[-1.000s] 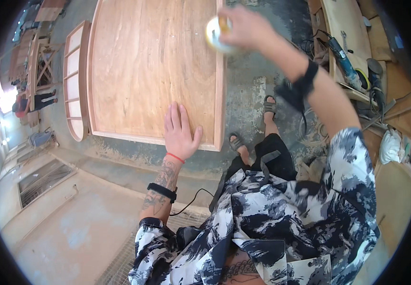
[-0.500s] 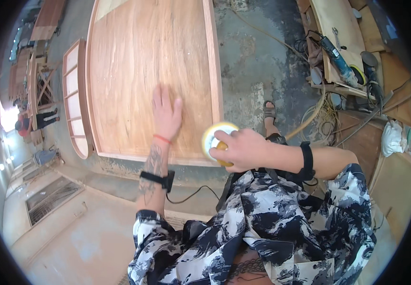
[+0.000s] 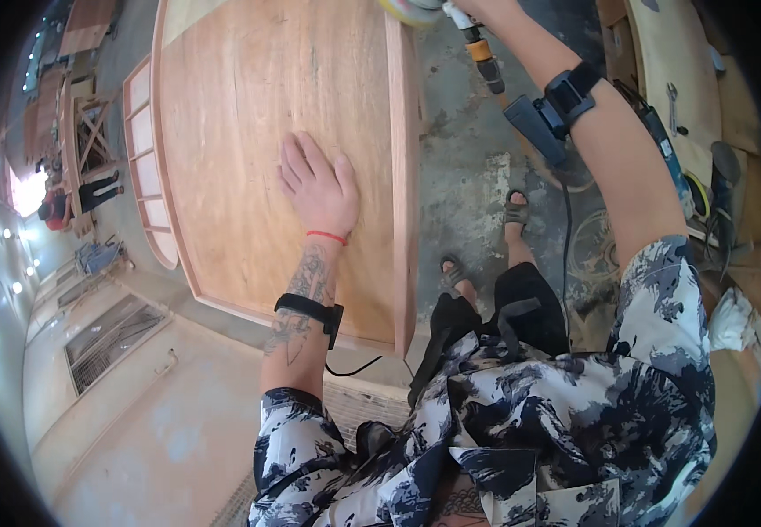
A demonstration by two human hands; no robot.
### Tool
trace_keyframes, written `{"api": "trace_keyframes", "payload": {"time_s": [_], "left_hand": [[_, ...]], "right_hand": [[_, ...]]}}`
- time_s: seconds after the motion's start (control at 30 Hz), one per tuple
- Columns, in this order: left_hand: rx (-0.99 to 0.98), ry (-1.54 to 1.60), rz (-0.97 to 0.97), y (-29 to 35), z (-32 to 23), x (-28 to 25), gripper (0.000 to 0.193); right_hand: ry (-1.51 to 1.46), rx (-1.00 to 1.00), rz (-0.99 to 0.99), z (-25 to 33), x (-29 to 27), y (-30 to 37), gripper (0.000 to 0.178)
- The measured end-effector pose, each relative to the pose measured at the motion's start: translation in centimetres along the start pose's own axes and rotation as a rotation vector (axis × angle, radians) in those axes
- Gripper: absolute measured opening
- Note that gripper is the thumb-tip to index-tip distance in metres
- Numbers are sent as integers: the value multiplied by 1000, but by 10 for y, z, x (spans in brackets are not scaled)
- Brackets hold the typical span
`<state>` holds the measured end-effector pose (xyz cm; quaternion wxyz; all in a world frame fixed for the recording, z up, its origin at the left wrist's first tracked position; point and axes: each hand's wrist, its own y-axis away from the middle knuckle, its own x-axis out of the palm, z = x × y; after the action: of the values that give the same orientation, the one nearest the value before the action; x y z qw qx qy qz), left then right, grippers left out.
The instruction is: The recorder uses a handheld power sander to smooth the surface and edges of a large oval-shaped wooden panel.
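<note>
Stretching up the view, the framed wooden panel (image 3: 266, 97) bears the left hand (image 3: 319, 189), spread flat, gripping nothing, likely for balance; the round sander (image 3: 416, 12) reaches over the panel's right rim (image 3: 403, 132), right hand (image 3: 481, 7) at it, grip cropped, can't tell.

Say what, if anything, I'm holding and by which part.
Your right hand apparently holds a round sander, the grip out of frame; your left hand lies empty on the wooden panel.
</note>
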<state>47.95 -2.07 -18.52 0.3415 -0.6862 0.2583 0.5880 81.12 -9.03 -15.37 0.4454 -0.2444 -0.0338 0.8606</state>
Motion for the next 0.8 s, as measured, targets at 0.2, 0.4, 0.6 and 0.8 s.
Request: {"api": "trace_keyframes", "payload": {"time_s": [0.2,0.4,0.6,0.8], "left_hand": [[-2,-4,2,12,18,-7,65],[3,26,11,10,22,-9,63],[-90,17,-4,19,18,-11,58],[-232,-17,-15,28,13,-28,57]], "right_hand": [[-155,-106,142,4,12,131,58],[-70,-365,423,83,6,320,48],[76,-364,551,97,5,271,49],[380,-222,370,72,17,36,52]]}}
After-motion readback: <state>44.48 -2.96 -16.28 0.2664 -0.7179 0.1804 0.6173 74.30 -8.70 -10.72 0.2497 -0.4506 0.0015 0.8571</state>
